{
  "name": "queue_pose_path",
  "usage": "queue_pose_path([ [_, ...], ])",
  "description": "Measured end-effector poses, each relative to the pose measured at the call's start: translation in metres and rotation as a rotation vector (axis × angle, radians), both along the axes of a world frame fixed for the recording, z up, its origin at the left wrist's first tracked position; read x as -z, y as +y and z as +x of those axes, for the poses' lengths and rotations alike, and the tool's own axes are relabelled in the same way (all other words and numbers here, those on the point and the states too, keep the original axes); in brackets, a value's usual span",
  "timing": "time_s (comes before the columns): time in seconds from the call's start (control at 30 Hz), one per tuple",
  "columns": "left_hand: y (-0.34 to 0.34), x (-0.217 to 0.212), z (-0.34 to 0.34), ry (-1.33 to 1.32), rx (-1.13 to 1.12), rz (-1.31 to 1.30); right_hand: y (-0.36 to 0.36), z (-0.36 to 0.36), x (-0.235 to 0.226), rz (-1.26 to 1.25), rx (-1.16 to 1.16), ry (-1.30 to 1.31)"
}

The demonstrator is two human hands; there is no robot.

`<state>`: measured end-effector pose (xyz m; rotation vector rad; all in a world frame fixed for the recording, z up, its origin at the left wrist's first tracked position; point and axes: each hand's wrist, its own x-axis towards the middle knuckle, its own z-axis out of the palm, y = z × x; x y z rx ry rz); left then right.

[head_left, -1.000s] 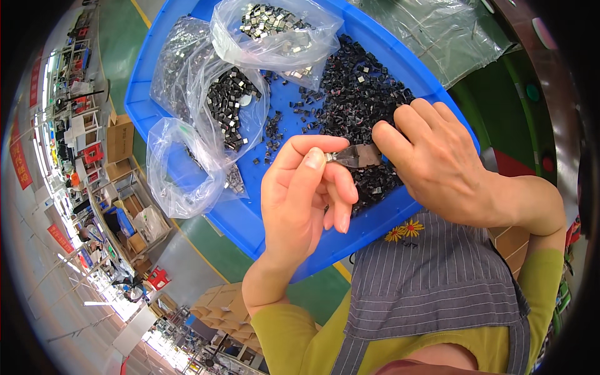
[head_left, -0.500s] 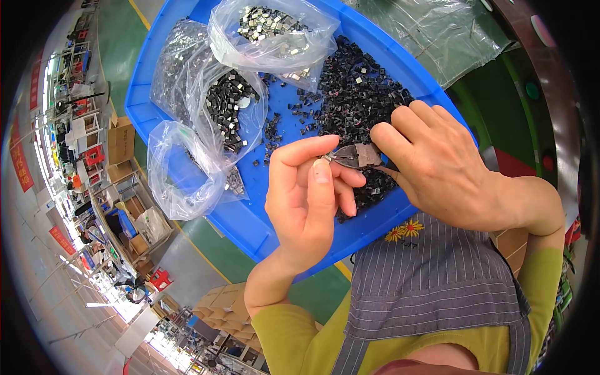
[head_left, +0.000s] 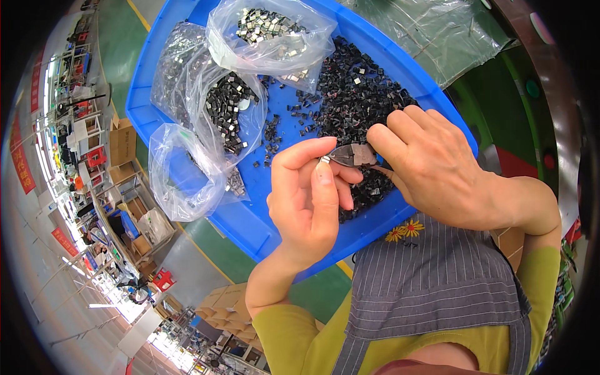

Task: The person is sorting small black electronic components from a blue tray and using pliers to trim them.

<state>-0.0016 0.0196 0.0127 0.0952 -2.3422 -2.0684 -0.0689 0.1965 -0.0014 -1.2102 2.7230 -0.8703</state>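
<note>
Over the near part of a blue tray [head_left: 247, 232], my left hand [head_left: 309, 209] pinches a small silvery metal piece [head_left: 325, 160] between thumb and forefinger. My right hand [head_left: 431, 165] is wrapped round the handles of a pair of pliers [head_left: 353, 155]. The jaws of the pliers point left, right beside the metal piece; whether they grip it is too small to tell. Beneath both hands lies a heap of small black parts [head_left: 356, 87], some with silvery faces.
At the tray's left are clear plastic bags: one holds silvery pieces [head_left: 265, 26], another holds black and silvery pieces [head_left: 231, 112]. A nearer bag [head_left: 181, 181] gapes open. Clear sheeting [head_left: 437, 37] lies beyond the tray's right rim. Cardboard boxes [head_left: 225, 306] stand on the floor at left.
My right hand and the pliers have shifted slightly left. My left hand keeps its pinch on the metal piece. The bags and heap look the same.
</note>
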Motion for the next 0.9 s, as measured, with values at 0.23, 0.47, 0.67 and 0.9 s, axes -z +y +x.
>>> queue_pose_path([
  [0.23, -0.002, 0.0, 0.001, 0.09, 0.048, -0.032, 0.008, -0.007, -0.015, -0.088, -0.143, -0.413],
  [0.47, -0.003, -0.008, 0.002, -0.005, 0.028, 0.053, 0.008, -0.017, -0.027, -0.076, -0.253, -0.857],
  [0.67, -0.002, -0.014, 0.0, -0.124, -0.007, 0.081, 0.005, -0.013, -0.02, -0.123, -0.237, -0.77],
  [0.9, -0.004, -0.013, 0.001, -0.097, -0.003, 0.006, 0.002, -0.005, -0.015, -0.03, -0.115, -0.379],
])
